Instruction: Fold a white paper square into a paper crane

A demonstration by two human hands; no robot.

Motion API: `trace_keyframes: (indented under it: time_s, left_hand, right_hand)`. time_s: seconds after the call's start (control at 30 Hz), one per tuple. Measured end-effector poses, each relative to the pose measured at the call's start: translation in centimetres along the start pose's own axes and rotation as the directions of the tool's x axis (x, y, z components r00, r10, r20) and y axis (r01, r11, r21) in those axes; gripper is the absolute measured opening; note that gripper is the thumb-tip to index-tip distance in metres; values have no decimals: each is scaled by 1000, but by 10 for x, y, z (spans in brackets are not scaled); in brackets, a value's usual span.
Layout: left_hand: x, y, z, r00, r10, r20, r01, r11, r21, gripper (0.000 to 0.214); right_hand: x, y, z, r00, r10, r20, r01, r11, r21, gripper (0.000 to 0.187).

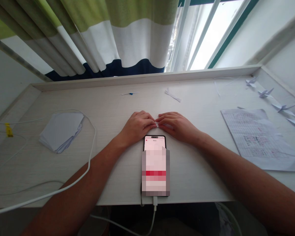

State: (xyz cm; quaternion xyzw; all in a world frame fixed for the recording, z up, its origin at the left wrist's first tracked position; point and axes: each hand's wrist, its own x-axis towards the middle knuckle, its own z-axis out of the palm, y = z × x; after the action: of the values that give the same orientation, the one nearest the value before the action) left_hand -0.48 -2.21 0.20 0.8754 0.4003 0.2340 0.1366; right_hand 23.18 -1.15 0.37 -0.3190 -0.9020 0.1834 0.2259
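Note:
Both hands meet at the middle of the desk, just beyond a phone [154,157] with a lit screen. Between the fingertips shows a small piece of folded white paper [157,124], mostly hidden by the fingers. My left hand [140,124] pinches it from the left, fingers closed. From the right, my right hand [175,124] pinches the same paper with thumb and fingers together. A white charging cable [155,201] is plugged into the phone's near end.
A stack of white paper [61,131] lies left, beside a looping white cable [94,131]. Written sheets [258,137] lie right, near several folded paper cranes [265,93]. A paper strip [172,95] and a small blue-and-white item [130,93] lie toward the raised back edge [147,78].

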Motion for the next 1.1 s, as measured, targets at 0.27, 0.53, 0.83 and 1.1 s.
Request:
trace_keyframes:
  time_s: [0.27, 0.53, 0.83, 1.1]
  left_hand:
    - [2, 1, 7, 983, -169, -74, 147, 960, -238, 13]
    - [4, 0, 9, 957, -282, -73, 237, 900, -365, 7]
    - [3, 1, 5, 972, -234, -34, 214, 931, -295, 9]
    - [8, 4, 2, 940, -339, 25, 326, 877, -354, 9]
  right_hand:
    - [3, 0, 6, 984, 156, -89, -140, 976, 170, 13]
    - [5, -5, 5, 940, 327, -101, -287, 914, 288, 12]
    - [6, -5, 6, 947, 303, -110, -263, 924, 277, 12]
    - [7, -7, 3, 922, 378, -86, -329, 880, 343, 10]
